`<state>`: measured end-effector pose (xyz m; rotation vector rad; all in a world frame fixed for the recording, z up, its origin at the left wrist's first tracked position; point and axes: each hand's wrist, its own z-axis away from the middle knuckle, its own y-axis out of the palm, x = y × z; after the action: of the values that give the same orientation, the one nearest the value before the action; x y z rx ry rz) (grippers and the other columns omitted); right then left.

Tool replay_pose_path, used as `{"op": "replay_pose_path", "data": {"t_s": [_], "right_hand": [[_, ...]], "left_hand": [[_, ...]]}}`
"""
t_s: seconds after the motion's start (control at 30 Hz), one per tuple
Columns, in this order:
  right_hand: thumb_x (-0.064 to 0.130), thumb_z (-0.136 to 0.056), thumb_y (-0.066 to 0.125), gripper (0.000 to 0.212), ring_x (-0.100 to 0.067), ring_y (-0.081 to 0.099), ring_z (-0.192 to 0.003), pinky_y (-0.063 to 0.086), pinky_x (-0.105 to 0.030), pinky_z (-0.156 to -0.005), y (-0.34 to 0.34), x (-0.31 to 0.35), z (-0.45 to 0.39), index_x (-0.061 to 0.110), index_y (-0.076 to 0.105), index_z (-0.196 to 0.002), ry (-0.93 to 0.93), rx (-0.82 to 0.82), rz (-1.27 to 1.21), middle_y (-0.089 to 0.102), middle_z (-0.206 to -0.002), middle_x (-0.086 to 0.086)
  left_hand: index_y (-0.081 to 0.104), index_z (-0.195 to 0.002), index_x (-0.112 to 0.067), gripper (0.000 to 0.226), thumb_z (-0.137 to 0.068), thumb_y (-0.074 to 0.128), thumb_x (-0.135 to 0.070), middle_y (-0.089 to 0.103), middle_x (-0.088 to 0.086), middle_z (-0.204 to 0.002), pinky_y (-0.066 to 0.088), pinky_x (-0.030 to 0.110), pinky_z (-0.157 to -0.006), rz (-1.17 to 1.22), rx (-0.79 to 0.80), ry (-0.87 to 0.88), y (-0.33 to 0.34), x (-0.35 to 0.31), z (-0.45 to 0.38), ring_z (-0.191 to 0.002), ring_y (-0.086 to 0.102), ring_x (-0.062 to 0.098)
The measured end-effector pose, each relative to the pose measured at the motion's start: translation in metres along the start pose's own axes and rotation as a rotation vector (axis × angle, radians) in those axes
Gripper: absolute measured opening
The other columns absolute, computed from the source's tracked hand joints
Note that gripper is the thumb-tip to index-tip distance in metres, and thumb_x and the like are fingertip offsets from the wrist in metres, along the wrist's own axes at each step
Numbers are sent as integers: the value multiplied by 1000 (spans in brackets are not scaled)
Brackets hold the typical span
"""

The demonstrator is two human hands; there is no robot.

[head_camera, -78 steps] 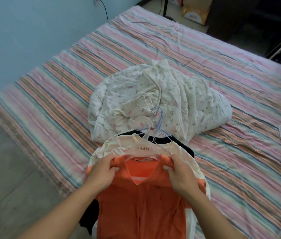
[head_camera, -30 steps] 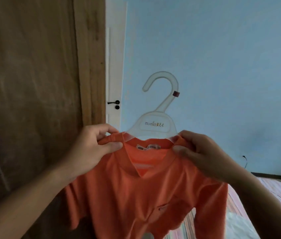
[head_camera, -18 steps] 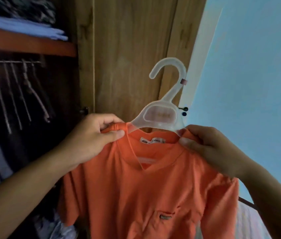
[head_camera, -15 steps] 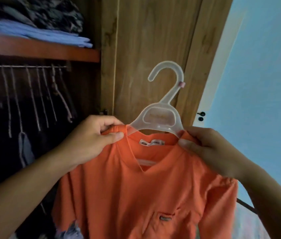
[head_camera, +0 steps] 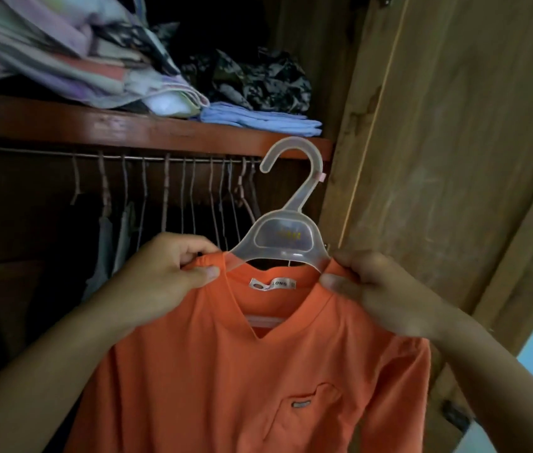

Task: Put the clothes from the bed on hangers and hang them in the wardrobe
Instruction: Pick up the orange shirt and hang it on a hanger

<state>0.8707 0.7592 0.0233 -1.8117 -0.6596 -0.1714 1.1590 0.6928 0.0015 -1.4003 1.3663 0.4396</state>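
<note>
1. Left hand (head_camera: pixel 167 273) pinches the orange shirt (head_camera: pixel 242 371) at one shoulder; right hand (head_camera: pixel 379 289) pinches the other.
2. The translucent hanger (head_camera: pixel 286 237) sits in the neckline, hook upright, just below the shelf (head_camera: pixel 147 129) edge.
3. Behind it, the rail (head_camera: pixel 62 153) carries wire hangers (head_camera: pixel 193 194).
4. Folded clothes (head_camera: pixel 258 120) lie on the shelf.

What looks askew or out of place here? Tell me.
Nothing much: the orange shirt sits evenly on the clear hanger. On the shelf, the folded bedding sags over the front edge.
</note>
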Motion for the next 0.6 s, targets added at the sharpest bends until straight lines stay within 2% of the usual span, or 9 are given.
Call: {"op": "replay_pose_path", "data": {"t_s": [0.1,0.33,0.43,0.47,0.53,0.6], "right_hand": [[29,-96,63,23,2,56,-67,40,-18,-66,18,8,-26,33,58,-73,-52,18,-57,59,-69,17],[26,-97,63,22,4,55,-68,41,-19,-67,57,35,-76,36,64,-77,-186,171,-252,59,-70,17],[21,-98,61,11,-17,61,-76,48,-33,-76,78,51,-92,18,71,-95,-233,271,-438,68,-84,-5],[18,-99,60,12,-16,59,-76,47,-30,-77,86,56,-98,12,71,-96,-253,307,-480,67,-84,-9],[12,-99,59,13,-4,54,-75,42,-19,-73,104,68,-109,8,69,-91,-292,366,-518,61,-77,5],[11,-99,58,14,-1,53,-72,40,-17,-72,120,80,-118,8,68,-88,-304,426,-564,57,-74,12]], "left_hand": [[74,-90,-19,22,-89,63,0,76,2,-83,52,33,-80,-72,-16,-6,-27,7,3,-81,72,17],[75,-91,-14,22,-89,61,4,76,8,-85,51,35,-81,-208,-110,-130,-75,18,21,-80,71,19],[75,-88,-16,19,-91,61,-4,74,7,-84,51,43,-86,-351,-168,-160,-90,25,33,-87,70,25],[75,-87,-18,18,-92,61,-7,73,4,-84,50,44,-85,-417,-190,-170,-94,28,38,-88,69,23],[74,-85,-22,19,-93,61,-11,73,-3,-82,52,42,-83,-514,-247,-201,-100,33,48,-85,68,13],[74,-84,-24,21,-92,61,-10,73,-7,-81,52,39,-82,-558,-321,-233,-106,39,59,-82,67,5]]}}
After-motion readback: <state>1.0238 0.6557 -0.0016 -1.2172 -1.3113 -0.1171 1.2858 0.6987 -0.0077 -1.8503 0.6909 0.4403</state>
